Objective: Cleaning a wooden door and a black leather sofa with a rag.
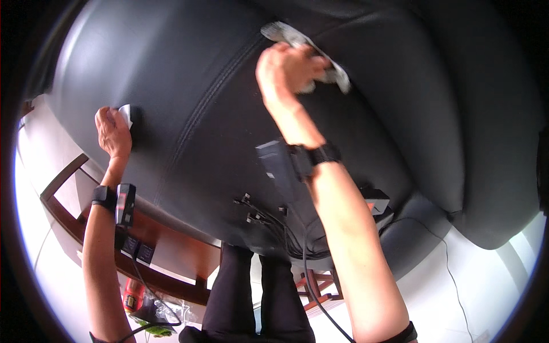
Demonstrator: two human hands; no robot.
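Observation:
A black leather sofa (180,55) with a double-stitched seam fills most of the view. My right hand (289,70), blurred, is on a crumpled grey-white cloth (285,32) near where the seat meets the backrest. The fingers are bent over the cloth, and its ends stick out on both sides. Over the left part of the seat, my left hand (113,133) has its fingers curled around a small white piece (125,113), perhaps paper or cloth. Most of that piece is hidden by the hand.
Black cables (296,244) with plugs lie on the sofa before my legs (231,291). A grey box (377,201) is partly behind my right forearm. At left stands a wooden table (171,244). Devices are strapped to both wrists, with cords trailing down. A thin cord (448,257) hangs at right.

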